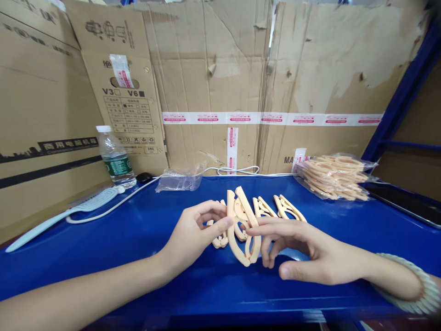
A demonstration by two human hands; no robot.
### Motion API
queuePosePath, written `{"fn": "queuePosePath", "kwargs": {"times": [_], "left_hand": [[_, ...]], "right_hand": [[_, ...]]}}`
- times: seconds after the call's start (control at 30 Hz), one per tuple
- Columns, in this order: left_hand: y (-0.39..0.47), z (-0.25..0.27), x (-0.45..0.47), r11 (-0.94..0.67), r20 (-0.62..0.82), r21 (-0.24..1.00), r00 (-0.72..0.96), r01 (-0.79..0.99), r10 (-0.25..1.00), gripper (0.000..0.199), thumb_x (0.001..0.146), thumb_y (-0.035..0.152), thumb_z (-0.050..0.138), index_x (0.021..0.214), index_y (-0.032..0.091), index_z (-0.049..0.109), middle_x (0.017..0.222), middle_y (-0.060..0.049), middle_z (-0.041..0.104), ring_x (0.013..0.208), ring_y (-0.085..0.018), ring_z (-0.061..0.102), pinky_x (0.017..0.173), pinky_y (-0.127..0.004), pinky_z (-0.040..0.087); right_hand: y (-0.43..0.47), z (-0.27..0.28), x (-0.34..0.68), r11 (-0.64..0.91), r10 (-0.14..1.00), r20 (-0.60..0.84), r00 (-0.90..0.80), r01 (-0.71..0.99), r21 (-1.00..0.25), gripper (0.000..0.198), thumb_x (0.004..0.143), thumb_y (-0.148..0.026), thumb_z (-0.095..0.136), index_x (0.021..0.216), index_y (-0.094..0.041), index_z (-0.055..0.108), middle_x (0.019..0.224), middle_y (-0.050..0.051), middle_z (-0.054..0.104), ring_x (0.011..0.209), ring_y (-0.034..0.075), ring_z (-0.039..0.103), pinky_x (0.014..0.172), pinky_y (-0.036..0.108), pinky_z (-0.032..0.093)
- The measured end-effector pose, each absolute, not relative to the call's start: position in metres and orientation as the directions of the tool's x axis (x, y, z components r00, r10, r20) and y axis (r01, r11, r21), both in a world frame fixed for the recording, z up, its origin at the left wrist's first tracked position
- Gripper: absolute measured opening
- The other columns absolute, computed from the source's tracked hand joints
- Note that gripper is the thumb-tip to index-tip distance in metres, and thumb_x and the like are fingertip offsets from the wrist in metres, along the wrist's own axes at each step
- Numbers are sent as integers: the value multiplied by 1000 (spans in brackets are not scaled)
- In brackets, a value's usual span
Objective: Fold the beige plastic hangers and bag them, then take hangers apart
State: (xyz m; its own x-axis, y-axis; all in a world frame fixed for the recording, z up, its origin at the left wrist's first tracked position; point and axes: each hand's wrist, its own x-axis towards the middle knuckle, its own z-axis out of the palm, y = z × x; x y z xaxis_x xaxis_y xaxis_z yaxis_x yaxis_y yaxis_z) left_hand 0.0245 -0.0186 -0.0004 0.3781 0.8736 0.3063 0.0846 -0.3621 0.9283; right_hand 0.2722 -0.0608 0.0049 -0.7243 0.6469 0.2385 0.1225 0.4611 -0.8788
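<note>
R wrist point(375, 271), approx 4 o'clock in view, wears a thick ribbed band point(431, 292), pale greenish-white, coil-like w/ scalloped outer edge; R hand point(310, 255) bare, L hand point(195, 234) & slim L forearm point(103, 287), approx 8 o'clock, also bare

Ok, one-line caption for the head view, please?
Left hand holds a curved peach-coloured piece, right hand touching it, above a blue table; a bagged stack lies further back.

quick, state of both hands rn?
Left hand: closed, pinching a peach plastic piece between thumb and fingers.
Right hand: open, thumb apart, index finger at the piece's right side.
</note>
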Motion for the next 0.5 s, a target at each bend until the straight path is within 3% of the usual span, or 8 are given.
{"fn": "queuePosePath", "kwargs": {"times": [0.07, 0.2, 0.37, 0.5], "left_hand": [[-17, -1, 25, -353, 302, 933, 391, 63, 869, 24, 78, 35, 71, 96, 19, 69, 89, -6, 71, 83, -21, 67, 70, -29, 54], [-14, -1, 24, -379, 331, 923, 360, 70, 872, 27, 76, 32, 73, 100, 20, 67, 91, -6, 72, 88, -21, 67, 78, -31, 55], [-14, -1, 19, -437, 346, 881, 382, 184, 857, 22, 81, 34, 66, 101, 23, 66, 92, -5, 71, 91, -22, 67, 77, -31, 56], [-16, -1, 16, -597, 408, 740, 500, 310, 764, 23, 85, 32, 59, 107, 26, 65, 101, -5, 69, 98, -23, 65, 87, -35, 53]], "right_hand": [[-61, 9, 274, 429, 688, 208, -695, 159, -889, 53, 85, -24, 66, 136, -29, 52, 137, 11, 51, 89, 13, 66, 85, 34, 56], [-53, 25, 289, 387, 797, 170, -580, 275, -880, 51, 88, -34, 63, 136, -23, 52, 94, 6, 68, 81, 15, 65, 74, 30, 55], [-33, 38, 340, 294, 948, 196, -253, 447, -845, 42, 85, -49, 61, 112, -17, 69, 58, 0, 62, 52, 13, 58, 52, 26, 49], [-30, 25, 384, 194, 981, 175, -88, 567, -801, 36, 84, -51, 61, 82, -17, 71, 47, -1, 53, 40, 10, 49, 41, 23, 37]]}}
